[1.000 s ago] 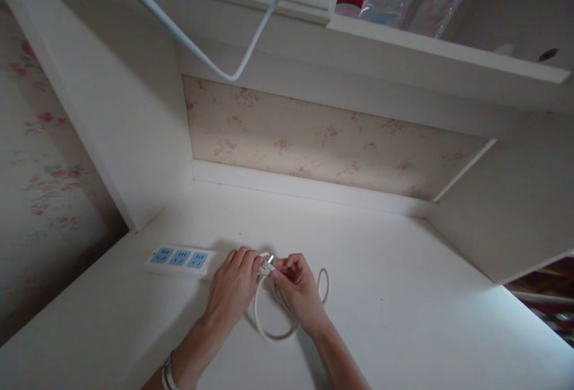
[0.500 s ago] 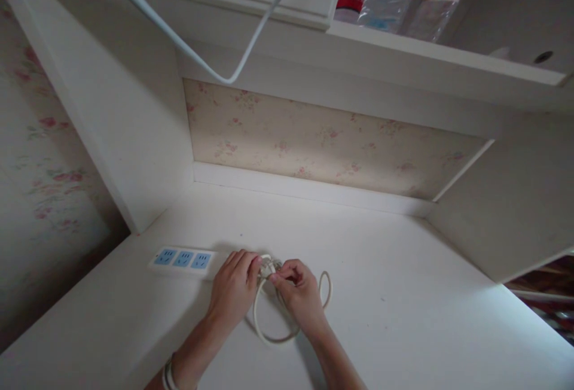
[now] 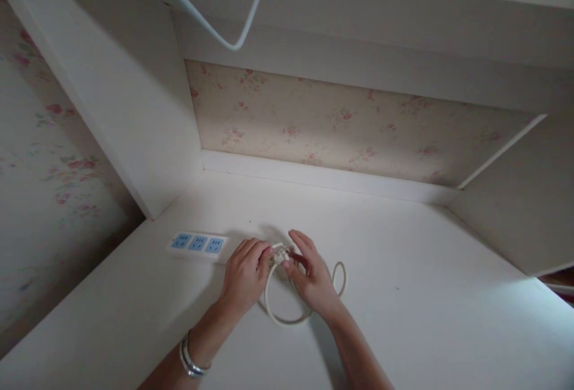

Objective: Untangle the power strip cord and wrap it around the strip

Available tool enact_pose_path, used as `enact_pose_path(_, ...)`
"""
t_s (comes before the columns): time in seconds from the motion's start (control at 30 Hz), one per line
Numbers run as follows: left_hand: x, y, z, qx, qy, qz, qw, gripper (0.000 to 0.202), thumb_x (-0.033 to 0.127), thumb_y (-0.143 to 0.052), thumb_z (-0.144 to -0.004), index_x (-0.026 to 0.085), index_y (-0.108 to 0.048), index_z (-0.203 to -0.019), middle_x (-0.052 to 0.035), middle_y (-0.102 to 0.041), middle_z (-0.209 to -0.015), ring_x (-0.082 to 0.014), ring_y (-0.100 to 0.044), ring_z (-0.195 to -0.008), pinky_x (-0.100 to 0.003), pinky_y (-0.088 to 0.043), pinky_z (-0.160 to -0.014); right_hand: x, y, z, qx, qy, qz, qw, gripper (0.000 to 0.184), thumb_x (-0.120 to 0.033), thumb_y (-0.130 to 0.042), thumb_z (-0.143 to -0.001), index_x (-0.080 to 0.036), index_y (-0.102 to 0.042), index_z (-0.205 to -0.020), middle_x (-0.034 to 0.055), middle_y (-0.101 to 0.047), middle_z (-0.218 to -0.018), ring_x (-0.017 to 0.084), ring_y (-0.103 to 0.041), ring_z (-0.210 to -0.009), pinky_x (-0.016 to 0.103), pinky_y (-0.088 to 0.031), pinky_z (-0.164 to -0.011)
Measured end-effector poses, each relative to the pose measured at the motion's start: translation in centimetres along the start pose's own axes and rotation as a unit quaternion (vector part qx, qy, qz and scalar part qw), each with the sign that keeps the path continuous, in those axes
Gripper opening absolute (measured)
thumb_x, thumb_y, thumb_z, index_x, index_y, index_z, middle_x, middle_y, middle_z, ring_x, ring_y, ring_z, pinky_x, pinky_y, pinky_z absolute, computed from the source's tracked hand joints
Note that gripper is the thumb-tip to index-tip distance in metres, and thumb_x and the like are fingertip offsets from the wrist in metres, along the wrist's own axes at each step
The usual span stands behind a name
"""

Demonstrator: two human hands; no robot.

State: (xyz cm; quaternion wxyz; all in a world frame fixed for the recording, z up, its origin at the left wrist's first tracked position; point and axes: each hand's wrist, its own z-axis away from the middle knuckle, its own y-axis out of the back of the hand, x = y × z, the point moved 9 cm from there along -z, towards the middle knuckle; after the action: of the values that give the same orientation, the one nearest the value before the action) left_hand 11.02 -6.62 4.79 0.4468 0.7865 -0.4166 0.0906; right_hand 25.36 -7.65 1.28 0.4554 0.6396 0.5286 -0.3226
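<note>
A white power strip with three blue sockets lies on the desk, its right end running behind my left hand. That hand is closed around the bunched part of an off-white power cord, fingers on top. From the other side my right hand grips the same bunch, thumb in front and a finger lifted. Below the hands hangs a large loop of cord, and a smaller loop sticks out right of my right wrist. The cord's plug cannot be made out between the fingers.
The white desktop spreads around the hands. Behind it stand a low back ledge and flowered wallpaper. A side panel rises at left. Overhead, a pale bent rod or cable hangs before the upper cabinet.
My view has tilted down, so the bottles on the shelf have left the picture. My right hand's fingers have lifted and spread somewhat at the cord bunch. My left hand keeps its hold.
</note>
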Motion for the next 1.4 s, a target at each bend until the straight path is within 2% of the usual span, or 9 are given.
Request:
enact_pose_path(0.1, 0.0, -0.1, 0.1, -0.003, 0.004, 0.019, 1.0, 0.016, 0.024, -0.044, -0.093, 0.02, -0.059, -0.089, -0.0044, -0.062, -0.084, -0.0184, -0.057, -0.084, -0.031, -0.044, -0.078, -0.5, -0.5, 0.0, -0.063, -0.005, 0.024, 0.998, 0.044, -0.029, -0.053, -0.09, -0.027, -0.048, -0.134, 0.0077, -0.051, -0.134, 0.019, -0.049, -0.121, 0.037, -0.042, -0.101)
enact_pose_path(0.2, 0.1, -0.4, 0.1, -0.018, 0.003, 0.036, 0.999, 0.016, 0.024, -0.043, -0.093, 0.019, -0.058, -0.089, -0.0046, -0.061, -0.085, -0.0184, -0.055, -0.085, -0.031, -0.043, -0.078, -1.4, -0.5, 0.0, -0.093, 0.001, 0.042, 0.995, 0.042, -0.027, -0.053, -0.09, -0.026, -0.05, -0.132, 0.0071, -0.057, -0.126, 0.018, -0.055, -0.111, 0.034, -0.046, -0.094)
enact_pose_path(0.33, 0.0, -0.9, 0.0, -0.036, 0.002, 0.065, 0.997, 0.017, 0.023, -0.043, -0.094, 0.019, -0.059, -0.09, -0.0047, -0.06, -0.088, -0.0178, -0.054, -0.087, -0.031, -0.043, -0.079, -2.5, -0.2, 0.0, -0.083, 0.01, 0.071, 0.994, 0.037, -0.025, -0.057, -0.088, -0.024, -0.057, -0.124, 0.0069, -0.059, -0.113, 0.016, -0.057, -0.097, 0.03, -0.049, -0.083)
enact_pose_path(0.63, 0.0, -1.0, -0.3, -0.07, 0.03, 0.106, 0.991, 0.014, 0.028, -0.049, -0.091, 0.019, -0.06, -0.092, -0.0042, -0.059, -0.092, -0.0167, -0.054, -0.089, -0.029, -0.042, -0.081, -2.1, 0.2, 0.0, -0.047, -0.036, 0.099, 0.993, 0.027, -0.028, -0.068, -0.08, -0.023, -0.06, -0.105, 0.0028, -0.061, -0.096, 0.014, -0.055, -0.079, 0.025, -0.044, -0.065)
enact_pose_path(0.83, 0.2, -1.7, -0.4, -0.13, 0.043, 0.175, 0.975, 0.017, 0.035, -0.056, -0.087, 0.02, -0.061, -0.094, -0.0047, -0.057, -0.095, -0.0175, -0.053, -0.093, -0.029, -0.043, -0.083, -1.6, 0.2, 0.2, -0.019, -0.062, 0.108, 0.992, 0.02, -0.033, -0.069, -0.078, -0.022, -0.061, -0.094, 0.0006, -0.061, -0.089, 0.014, -0.055, -0.077, 0.024, -0.044, -0.066)
enact_pose_path(1.0, -0.5, -2.1, -0.4, -0.123, 0.084, 0.215, 0.965, 0.02, 0.036, -0.054, -0.088, 0.019, -0.062, -0.096, -0.0055, -0.056, -0.096, -0.0181, -0.054, -0.093, -0.03, -0.045, -0.081, -1.9, 0.4, 0.0, -0.014, -0.049, 0.106, 0.993, 0.026, -0.034, -0.067, -0.079, -0.023, -0.065, -0.103, 0.0042, -0.064, -0.099, 0.017, -0.058, -0.087, 0.027, -0.047, -0.074)
enact_pose_path(1.17, -0.3, -2.3, 0.0, -0.121, 0.071, 0.196, 0.971, 0.021, 0.037, -0.057, -0.086, 0.021, -0.063, -0.098, -0.0056, -0.056, -0.1, -0.0187, -0.053, -0.099, -0.031, -0.045, -0.086, -0.4, 0.7, 0.3, -0.06, -0.105, 0.069, 0.99, 0.045, -0.039, -0.066, -0.078, -0.023, -0.061, -0.119, 0.0056, -0.066, -0.11, 0.02, -0.06, -0.094, 0.032, -0.048, -0.08)
enact_pose_path(1.27, -0.8, -2.3, 0.1, -0.109, 0.08, 0.182, 0.974, 0.024, 0.039, -0.059, -0.084, 0.021, -0.063, -0.1, -0.0053, -0.057, -0.101, -0.019, -0.054, -0.099, -0.032, -0.045, -0.086, -0.1, 0.9, 0.4, -0.062, -0.12, 0.057, 0.989, 0.037, -0.041, -0.063, -0.079, -0.021, -0.066, -0.11, 0.0042, -0.069, -0.1, 0.018, -0.059, -0.085, 0.03, -0.047, -0.077)
enact_pose_path(1.4, -2.5, -2.4, 0.0, -0.098, 0.118, 0.149, 0.977, 0.033, 0.044, -0.061, -0.082, 0.02, -0.061, -0.105, -0.0044, -0.061, -0.098, -0.0189, -0.056, -0.094, -0.034, -0.046, -0.086, 0.4, 1.0, 0.4, -0.021, -0.147, 0.048, 0.988, 0.033, -0.043, -0.065, -0.076, -0.018, -0.068, -0.098, 0.0029, -0.068, -0.084, 0.016, -0.055, -0.072, 0.026, -0.043, -0.066)
